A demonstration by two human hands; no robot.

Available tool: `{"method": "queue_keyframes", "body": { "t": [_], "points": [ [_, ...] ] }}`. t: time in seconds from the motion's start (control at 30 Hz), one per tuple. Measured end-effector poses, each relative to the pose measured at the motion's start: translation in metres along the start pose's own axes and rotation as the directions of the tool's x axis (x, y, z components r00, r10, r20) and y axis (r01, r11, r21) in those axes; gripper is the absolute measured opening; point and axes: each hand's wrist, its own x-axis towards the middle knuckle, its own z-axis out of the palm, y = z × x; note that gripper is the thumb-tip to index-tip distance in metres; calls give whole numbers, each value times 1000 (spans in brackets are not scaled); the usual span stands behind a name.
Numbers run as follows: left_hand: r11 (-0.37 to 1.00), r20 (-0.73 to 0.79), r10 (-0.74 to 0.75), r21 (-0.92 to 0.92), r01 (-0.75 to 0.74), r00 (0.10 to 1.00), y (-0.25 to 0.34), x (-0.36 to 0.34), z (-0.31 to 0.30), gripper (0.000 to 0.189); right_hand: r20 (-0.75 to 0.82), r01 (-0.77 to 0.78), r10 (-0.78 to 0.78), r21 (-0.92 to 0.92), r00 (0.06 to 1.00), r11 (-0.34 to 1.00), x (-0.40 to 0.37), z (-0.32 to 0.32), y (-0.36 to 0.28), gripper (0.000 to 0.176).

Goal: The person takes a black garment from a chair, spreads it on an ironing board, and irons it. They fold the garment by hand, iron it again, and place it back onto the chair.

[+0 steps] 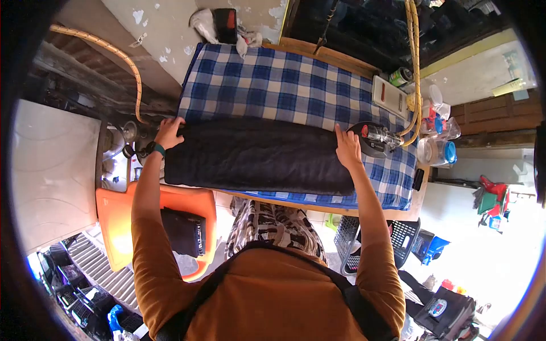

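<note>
Dark garment (259, 153) flat on checked cloth (284, 85) over surface, between both hands. Left hand (169, 133): fingers curled at garment's left end, grip unclear. Right hand (347, 149): fingers extended flat on right end, gripping nothing. Iron (376, 139) just right of right fingers. Clear jars (437, 152) beyond iron, contents unreadable. Orange chair (122, 227) under left arm carries folded dark cloth (183, 230).

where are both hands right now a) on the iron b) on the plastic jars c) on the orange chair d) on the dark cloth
d: the left hand lies on the left end of the dark cloth and the right hand on its right end, with the iron beside it.
</note>
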Motion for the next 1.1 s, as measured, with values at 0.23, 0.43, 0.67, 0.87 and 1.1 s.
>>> {"method": "queue_keyframes", "body": {
  "t": [0.23, 0.43, 0.67, 0.87, 1.1],
  "points": [
    [998, -156, 59, -14, -61, 986, -12, -35, -28, 30, -23, -8, 17, 343, 1000, 939, -28, -37, 37, 24],
    [963, -602, 234, 253, -96, 763, 31, -107, -154, 21, -242, -38, 231, 607, 942, 794, -75, -167, 65, 36],
    [934, -770, 295, 359, 1, 565, 31, -151, -125, 35, -476, 50, 219, 491, 852, 870, -129, -210, 47, 42],
    [972, -688, 164, 233, 1, 707, 13, -139, 27, 27, -244, -51, 214, 541, 946, 840, -160, -52, 8, 43],
    [983, -582, 70, 178, 43, 811, -9, -134, 102, 37, -233, -87, 230, 497, 945, 863, -187, 1, -8, 37]
  ]
}}
